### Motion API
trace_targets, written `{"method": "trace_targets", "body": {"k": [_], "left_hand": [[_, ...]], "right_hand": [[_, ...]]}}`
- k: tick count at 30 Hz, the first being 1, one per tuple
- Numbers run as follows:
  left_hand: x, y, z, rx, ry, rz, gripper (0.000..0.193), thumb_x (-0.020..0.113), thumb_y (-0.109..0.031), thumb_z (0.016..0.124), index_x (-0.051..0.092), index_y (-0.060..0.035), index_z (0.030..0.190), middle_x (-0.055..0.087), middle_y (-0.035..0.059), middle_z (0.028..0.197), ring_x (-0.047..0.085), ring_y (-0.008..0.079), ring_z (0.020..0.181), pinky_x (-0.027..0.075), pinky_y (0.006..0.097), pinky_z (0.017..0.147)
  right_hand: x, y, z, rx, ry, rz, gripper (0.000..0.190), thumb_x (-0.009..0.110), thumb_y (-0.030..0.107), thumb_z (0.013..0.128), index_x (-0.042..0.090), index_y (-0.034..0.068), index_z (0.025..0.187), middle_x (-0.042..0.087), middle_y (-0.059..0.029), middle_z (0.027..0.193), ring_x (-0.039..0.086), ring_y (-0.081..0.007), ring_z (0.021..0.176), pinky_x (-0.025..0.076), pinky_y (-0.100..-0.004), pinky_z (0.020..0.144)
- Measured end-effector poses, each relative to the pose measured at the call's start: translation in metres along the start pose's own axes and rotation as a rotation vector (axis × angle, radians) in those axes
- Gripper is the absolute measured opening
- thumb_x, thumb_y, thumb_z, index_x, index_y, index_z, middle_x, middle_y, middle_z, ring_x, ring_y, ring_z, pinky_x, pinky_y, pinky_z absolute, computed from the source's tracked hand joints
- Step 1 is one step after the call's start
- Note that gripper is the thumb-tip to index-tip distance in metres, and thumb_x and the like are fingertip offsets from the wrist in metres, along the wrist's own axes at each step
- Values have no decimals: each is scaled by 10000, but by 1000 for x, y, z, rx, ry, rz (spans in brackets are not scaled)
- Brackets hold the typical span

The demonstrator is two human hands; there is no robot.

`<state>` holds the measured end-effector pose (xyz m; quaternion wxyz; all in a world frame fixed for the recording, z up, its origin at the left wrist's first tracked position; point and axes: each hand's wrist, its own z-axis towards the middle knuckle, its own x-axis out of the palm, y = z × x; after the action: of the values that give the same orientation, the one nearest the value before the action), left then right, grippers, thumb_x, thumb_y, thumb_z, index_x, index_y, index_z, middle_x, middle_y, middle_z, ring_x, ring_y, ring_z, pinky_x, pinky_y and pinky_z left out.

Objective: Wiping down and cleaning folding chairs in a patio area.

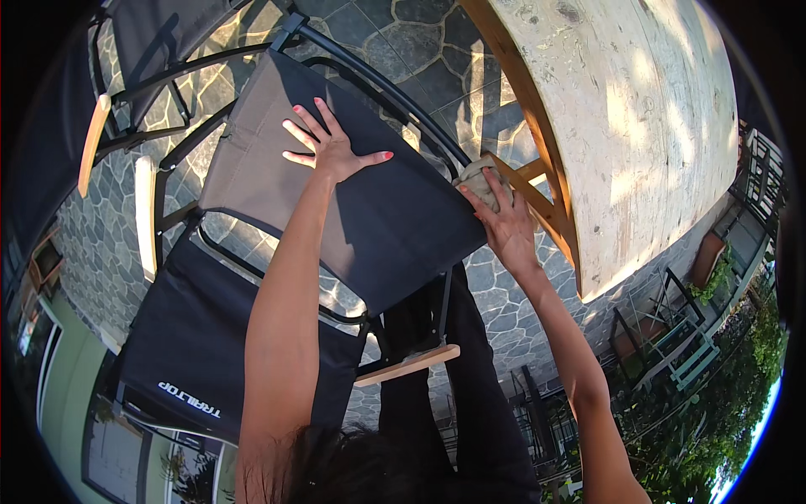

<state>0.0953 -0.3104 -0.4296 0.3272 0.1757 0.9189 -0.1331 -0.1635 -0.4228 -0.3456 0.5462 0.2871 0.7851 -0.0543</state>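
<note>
A black folding camp chair with a fabric seat (378, 233) and a dark metal frame tube (384, 82) stands before me. My left hand (332, 151) lies on the seat fabric with its fingers spread, holding nothing. At the seat's right edge, beside the end of the frame tube, my right hand (507, 227) grips a folded beige cloth (482, 183). Part of the cloth is hidden under the fingers. The chair's backrest (182, 353) bears white lettering. One wooden armrest (409, 365) is near my legs, another armrest (146, 217) on the far side.
A wooden table (636, 157) with a worn pale top stands close on the right. Another dark folding chair (170, 50) is at upper left. Stone-patterned paving (94, 252) lies underneath. A green metal chair (692, 359) and plants (711, 435) are at lower right.
</note>
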Motion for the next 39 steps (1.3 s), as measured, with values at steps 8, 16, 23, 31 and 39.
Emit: {"method": "trace_targets", "body": {"k": [8,16,23,31,39], "left_hand": [[0,2,4,37,11,22,1542,684,-775,409,-353,-47,1287,-389,320,1297,-385,520,1158,-46,768,845],[1,6,5,14,30,11,1552,692,-770,396,-354,-47,1286,-381,321,1302,-374,508,1175,-70,757,860],[2,4,9,48,32,31,1543,650,-807,412,-351,-11,1276,-397,339,1276,-382,544,1140,-42,778,823],[2,2,6,44,42,-11,1543,673,-788,390,-343,-68,1300,-384,313,1304,-372,515,1173,-66,756,866],[3,6,6,40,49,-1,1544,681,-778,400,-339,-42,1296,-381,335,1292,-373,520,1167,-56,772,842]], "right_hand": [[13,18,84,16,-225,297,509,579,123,820,444,277,1286,419,-58,1288,517,-284,991,468,-378,818],[19,30,182,244,-413,1128,329,505,250,901,519,156,1216,565,-157,1124,538,-297,1066,437,-339,866],[-14,54,309,175,544,1652,530,443,446,912,417,107,1318,559,-121,1166,514,-227,1107,395,-331,937],[-23,63,293,199,635,1520,309,487,316,906,570,151,1154,600,-65,1077,566,-211,917,456,-398,770],[65,-52,133,245,761,860,456,456,418,895,637,15,1007,636,-74,896,577,-141,830,445,-272,754]]}}
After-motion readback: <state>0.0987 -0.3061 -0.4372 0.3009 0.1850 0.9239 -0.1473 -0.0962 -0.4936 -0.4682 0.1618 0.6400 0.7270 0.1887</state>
